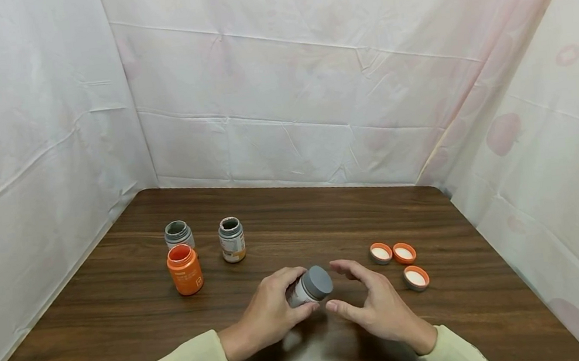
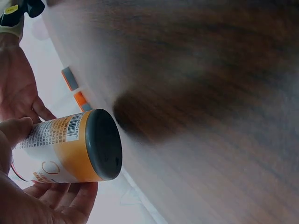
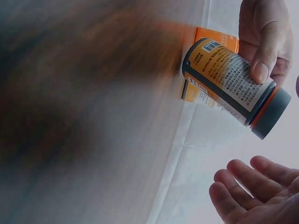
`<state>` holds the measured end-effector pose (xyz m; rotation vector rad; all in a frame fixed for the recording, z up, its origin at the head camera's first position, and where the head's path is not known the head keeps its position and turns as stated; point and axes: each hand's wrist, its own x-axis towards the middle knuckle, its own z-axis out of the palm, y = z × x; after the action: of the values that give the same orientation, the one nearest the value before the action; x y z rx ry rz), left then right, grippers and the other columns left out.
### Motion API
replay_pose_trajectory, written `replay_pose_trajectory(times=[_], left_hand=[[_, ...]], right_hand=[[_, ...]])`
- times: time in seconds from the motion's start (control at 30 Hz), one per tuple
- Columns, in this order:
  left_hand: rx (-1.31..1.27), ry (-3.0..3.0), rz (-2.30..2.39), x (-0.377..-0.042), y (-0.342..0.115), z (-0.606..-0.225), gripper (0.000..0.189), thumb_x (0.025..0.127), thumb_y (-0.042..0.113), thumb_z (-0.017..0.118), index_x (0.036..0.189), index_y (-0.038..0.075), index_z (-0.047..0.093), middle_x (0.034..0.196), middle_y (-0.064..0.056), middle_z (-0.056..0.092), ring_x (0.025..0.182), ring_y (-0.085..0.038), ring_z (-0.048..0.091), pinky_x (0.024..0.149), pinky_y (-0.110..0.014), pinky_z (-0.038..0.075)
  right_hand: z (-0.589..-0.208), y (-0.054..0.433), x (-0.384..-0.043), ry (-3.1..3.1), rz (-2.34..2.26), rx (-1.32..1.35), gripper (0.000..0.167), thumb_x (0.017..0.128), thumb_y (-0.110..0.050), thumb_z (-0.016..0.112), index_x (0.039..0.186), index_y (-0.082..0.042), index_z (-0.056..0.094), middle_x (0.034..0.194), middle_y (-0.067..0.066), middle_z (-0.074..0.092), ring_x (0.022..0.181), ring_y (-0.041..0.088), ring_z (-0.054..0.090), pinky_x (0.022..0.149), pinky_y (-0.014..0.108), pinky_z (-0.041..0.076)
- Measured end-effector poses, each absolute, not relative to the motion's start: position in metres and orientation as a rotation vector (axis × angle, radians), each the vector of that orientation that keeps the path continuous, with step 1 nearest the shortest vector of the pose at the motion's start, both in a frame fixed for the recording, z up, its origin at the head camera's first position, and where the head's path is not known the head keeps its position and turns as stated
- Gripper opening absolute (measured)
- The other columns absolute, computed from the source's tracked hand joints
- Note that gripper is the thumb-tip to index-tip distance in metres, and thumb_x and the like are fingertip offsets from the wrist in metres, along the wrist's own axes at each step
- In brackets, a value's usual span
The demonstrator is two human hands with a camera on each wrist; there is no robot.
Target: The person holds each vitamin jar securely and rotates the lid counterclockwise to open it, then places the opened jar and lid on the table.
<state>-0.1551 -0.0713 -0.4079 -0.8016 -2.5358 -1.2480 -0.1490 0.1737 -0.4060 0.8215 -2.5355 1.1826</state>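
A capped pill bottle [image 1: 302, 293] with a grey lid [image 1: 318, 282] and a white and orange label is gripped by my left hand [image 1: 271, 306], thumb on one side and fingers on the other. It tilts with the lid toward the right. In the left wrist view its dark base [image 2: 106, 144] faces the camera, held over the table. My right hand [image 1: 374, 307] is just to the right of the lid, fingers spread and slightly bent, holding nothing. The right wrist view shows a gap between the right fingers [image 3: 240, 184] and the lid.
On the left of the dark wood table [image 1: 315, 219] stand an uncapped orange bottle [image 1: 187, 276], an uncapped grey bottle [image 1: 178, 234] behind it, and another uncapped bottle [image 1: 233, 245]. Three lids [image 1: 404, 253] lie inside-up on the right. White sheets [image 1: 280, 87] enclose the back and sides.
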Motion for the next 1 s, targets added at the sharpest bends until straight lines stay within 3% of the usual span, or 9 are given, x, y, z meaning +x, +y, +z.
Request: replay_pose_trajectory(times=[0.3, 0.63, 1.0], left_hand=[[-0.823, -2.546, -1.178, -0.154, -0.069, -0.409, 0.049, 0.079, 0.025, 0.091, 0.121, 0.015, 0.068, 0.108, 0.007, 0.067, 0.094, -0.007, 0.062, 0.081, -0.029, 0.052], [-0.819, -2.572, -1.121, -0.153, -0.07, -0.41, 0.05, 0.081, 0.03, 0.09, 0.123, 0.016, 0.067, 0.11, 0.008, 0.067, 0.092, -0.006, 0.061, 0.079, -0.029, 0.052], [-0.828, -2.568, -1.092, -0.153, -0.069, -0.411, 0.047, 0.083, 0.032, 0.087, 0.123, 0.016, 0.068, 0.11, 0.008, 0.067, 0.089, -0.006, 0.06, 0.074, -0.025, 0.05]], right_hand=[[-0.404, 0.17, -0.15, -2.536, 1.212, 0.849, 0.059, 0.088, -0.039, 0.082, 0.139, -0.022, 0.058, 0.133, -0.006, 0.064, 0.117, 0.027, 0.062, 0.094, 0.051, 0.052], [-0.399, 0.163, -0.152, -2.524, 1.133, 0.86, 0.06, 0.086, -0.042, 0.084, 0.136, -0.019, 0.061, 0.121, -0.014, 0.064, 0.11, 0.02, 0.063, 0.088, 0.044, 0.054], [-0.395, 0.157, -0.156, -2.507, 1.043, 0.897, 0.048, 0.086, -0.042, 0.083, 0.125, -0.019, 0.068, 0.099, -0.016, 0.062, 0.093, 0.014, 0.06, 0.079, 0.036, 0.053]])
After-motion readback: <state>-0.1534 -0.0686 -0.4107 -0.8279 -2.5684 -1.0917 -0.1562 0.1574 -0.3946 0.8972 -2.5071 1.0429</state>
